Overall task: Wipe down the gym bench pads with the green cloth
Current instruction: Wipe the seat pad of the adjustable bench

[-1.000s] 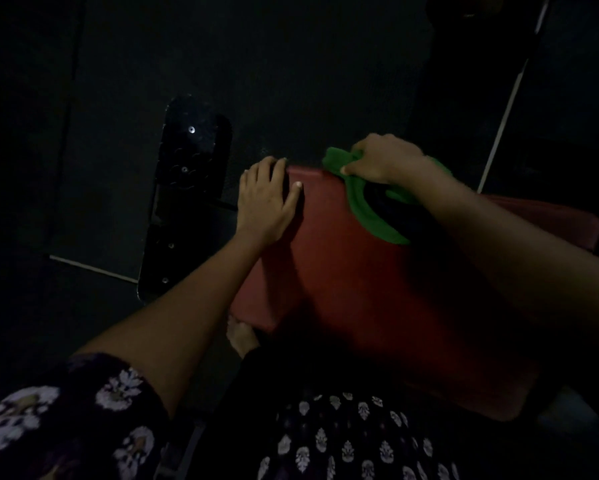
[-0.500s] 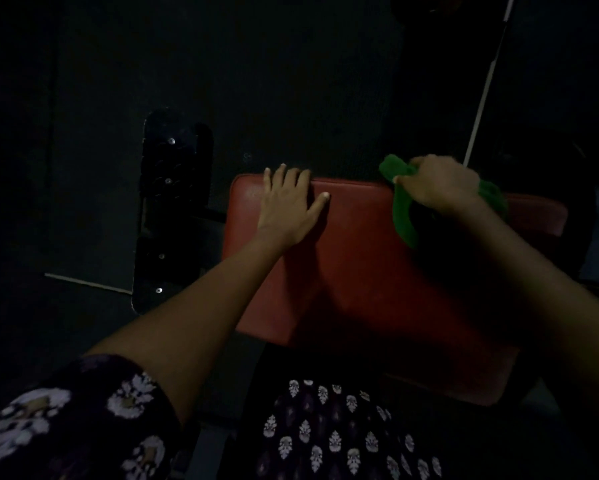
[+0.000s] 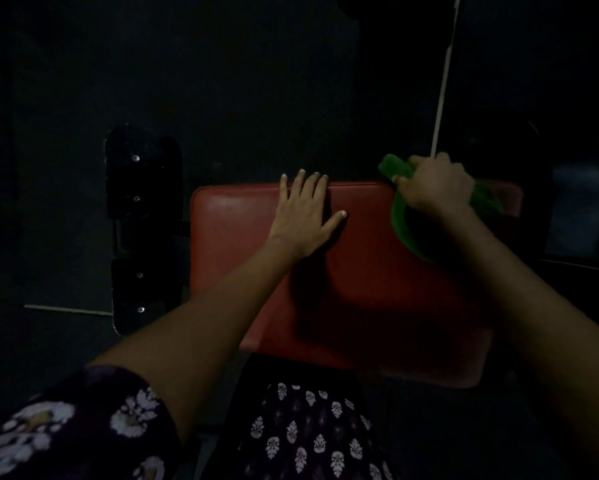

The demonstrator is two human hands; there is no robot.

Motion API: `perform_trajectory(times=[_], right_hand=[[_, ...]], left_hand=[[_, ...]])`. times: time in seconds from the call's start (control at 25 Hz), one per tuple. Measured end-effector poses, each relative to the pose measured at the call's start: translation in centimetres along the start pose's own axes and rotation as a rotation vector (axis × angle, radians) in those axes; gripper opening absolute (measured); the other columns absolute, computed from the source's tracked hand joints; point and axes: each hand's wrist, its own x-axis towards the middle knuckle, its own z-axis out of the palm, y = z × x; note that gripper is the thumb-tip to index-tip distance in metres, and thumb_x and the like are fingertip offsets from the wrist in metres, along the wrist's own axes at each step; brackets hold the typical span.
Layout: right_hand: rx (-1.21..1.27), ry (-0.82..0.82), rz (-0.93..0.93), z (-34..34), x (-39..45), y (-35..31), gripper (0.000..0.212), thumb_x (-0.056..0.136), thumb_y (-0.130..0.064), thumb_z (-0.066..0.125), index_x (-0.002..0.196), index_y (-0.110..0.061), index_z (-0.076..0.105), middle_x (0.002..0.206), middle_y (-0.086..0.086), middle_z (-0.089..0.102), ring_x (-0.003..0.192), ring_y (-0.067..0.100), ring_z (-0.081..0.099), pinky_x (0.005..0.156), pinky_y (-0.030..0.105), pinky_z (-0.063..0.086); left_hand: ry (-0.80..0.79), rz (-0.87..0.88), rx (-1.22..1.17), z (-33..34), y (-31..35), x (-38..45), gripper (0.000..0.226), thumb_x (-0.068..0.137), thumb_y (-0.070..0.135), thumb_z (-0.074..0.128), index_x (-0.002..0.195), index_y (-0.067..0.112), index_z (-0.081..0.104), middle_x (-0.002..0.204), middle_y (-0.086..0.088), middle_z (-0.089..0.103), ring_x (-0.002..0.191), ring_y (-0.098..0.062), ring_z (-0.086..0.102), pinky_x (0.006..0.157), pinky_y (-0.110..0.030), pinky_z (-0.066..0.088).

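Dim gym flooring surrounded one red pad [image 3: 360, 289], which filled the middle of the view with its far edge at twelve o'clock and its near edge close to the person's lap. On that pad, toward two o'clock, lay the one green cloth [image 3: 400, 221], bunched and pressed down at the far right corner. The right hand [image 3: 434, 187] had its fingers curled around the cloth, probably to keep the wad firm enough to scrub the corner and edge seam. At about eleven o'clock from the pad's centre the left hand [image 3: 303, 216] lay flat, fingers straight and spread, the thumb out to the side, holding nothing; it seemed to be there to brace the pad and steady the body while the other arm wiped. Two hands, one cloth and one pad could be counted. Whether a second pad sat beyond the right corner was too dark to tell. Out at nine o'clock stood a black frame [image 3: 142, 230] showing four bright bolts, apart from the pad. A pale rod [image 3: 443, 81] ran up at one o'clock. Patterned sleeve [image 3: 66, 431] and dress filled six o'clock.
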Motion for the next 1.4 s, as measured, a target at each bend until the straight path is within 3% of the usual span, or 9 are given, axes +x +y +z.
perform_trajectory(times=[0.2, 0.32, 0.4, 0.56, 0.64, 0.88, 1.08, 1.24, 1.4], right_hand=[[0.038, 0.033, -0.154, 0.8, -0.1, -0.4, 0.044, 0.094, -0.040, 0.048, 0.134, -0.022, 0.047, 0.134, 0.016, 0.040, 0.120, 0.038, 0.043, 0.092, 0.043, 0.041], [0.081, 0.065, 0.098, -0.3, 1.2, 5.2, 0.043, 0.094, -0.038, 0.049, 0.134, -0.020, 0.049, 0.136, 0.020, 0.037, 0.123, 0.041, 0.038, 0.098, 0.048, 0.036], [0.077, 0.105, 0.161, -0.1, 1.0, 5.5, 0.041, 0.093, -0.035, 0.050, 0.130, -0.018, 0.052, 0.134, 0.020, 0.038, 0.121, 0.041, 0.039, 0.097, 0.047, 0.036], [0.079, 0.106, -0.162, 1.4, -0.1, 0.3, 0.039, 0.094, -0.036, 0.049, 0.129, -0.020, 0.052, 0.131, 0.015, 0.043, 0.118, 0.035, 0.043, 0.087, 0.040, 0.041], [0.068, 0.098, -0.201, 1.2, 0.6, 1.5, 0.041, 0.095, -0.038, 0.047, 0.133, -0.024, 0.048, 0.133, 0.014, 0.042, 0.119, 0.035, 0.042, 0.087, 0.041, 0.041], [0.230, 0.129, 0.285, -0.4, 3.3, 10.5, 0.044, 0.092, -0.038, 0.053, 0.132, -0.019, 0.052, 0.135, 0.017, 0.041, 0.122, 0.040, 0.041, 0.096, 0.046, 0.038], [0.168, 0.184, -0.135, 1.2, 2.6, 8.2, 0.039, 0.093, -0.037, 0.051, 0.130, -0.024, 0.053, 0.130, 0.013, 0.044, 0.117, 0.035, 0.044, 0.086, 0.040, 0.041], [0.510, 0.251, 0.209, 1.0, 4.5, 13.9, 0.040, 0.092, -0.040, 0.053, 0.128, -0.023, 0.055, 0.127, 0.015, 0.050, 0.114, 0.036, 0.051, 0.086, 0.038, 0.043], [0.636, 0.396, 0.300, 3.7, 2.0, 12.6, 0.039, 0.092, -0.037, 0.052, 0.129, -0.025, 0.051, 0.126, 0.014, 0.044, 0.108, 0.034, 0.053, 0.085, 0.038, 0.045]], left_hand=[[-0.049, 0.070, 0.095, 0.6, 2.2, 1.3, 0.088, 0.090, 0.065, 0.029, 0.149, 0.005, 0.005, 0.158, -0.010, 0.009, 0.146, -0.027, -0.002, 0.114, -0.050, -0.010], [-0.063, 0.091, 0.132, 0.4, 2.1, 1.3, 0.089, 0.090, 0.066, 0.029, 0.149, 0.004, 0.004, 0.157, -0.011, 0.009, 0.146, -0.027, -0.002, 0.113, -0.051, -0.011], [-0.070, 0.094, 0.126, 0.3, 2.4, 1.5, 0.091, 0.088, 0.068, 0.029, 0.149, 0.004, 0.006, 0.157, -0.011, 0.011, 0.146, -0.027, -0.001, 0.114, -0.051, -0.011], [-0.091, 0.150, 0.117, 0.4, 4.9, 2.5, 0.094, 0.087, 0.069, 0.028, 0.149, 0.002, 0.005, 0.157, -0.011, 0.010, 0.146, -0.025, 0.000, 0.114, -0.050, -0.011], [-0.101, 0.194, 0.106, 0.2, 6.0, 3.0, 0.092, 0.089, 0.067, 0.029, 0.149, 0.002, 0.005, 0.157, -0.012, 0.010, 0.146, -0.024, 0.002, 0.115, -0.050, -0.009], [-0.148, 0.274, 0.116, 0.1, 8.8, 4.3, 0.092, 0.088, 0.065, 0.038, 0.149, 0.006, 0.004, 0.157, -0.010, 0.012, 0.144, -0.026, 0.009, 0.116, -0.049, -0.001], [-0.224, 0.315, 0.208, -0.1, 10.8, 6.0, 0.097, 0.087, 0.061, 0.046, 0.149, 0.006, -0.005, 0.158, -0.009, 0.001, 0.144, -0.028, 0.008, 0.114, -0.053, 0.010], [-0.236, 0.303, 0.199, -0.2, 11.3, 6.4, 0.098, 0.085, 0.059, 0.052, 0.150, 0.011, -0.004, 0.158, -0.007, 0.007, 0.142, -0.028, 0.014, 0.113, -0.051, 0.015], [-0.234, 0.277, 0.203, 0.1, 11.6, 6.3, 0.098, 0.086, 0.057, 0.054, 0.150, 0.011, -0.004, 0.158, -0.008, 0.006, 0.144, -0.028, 0.010, 0.114, -0.051, 0.013]])
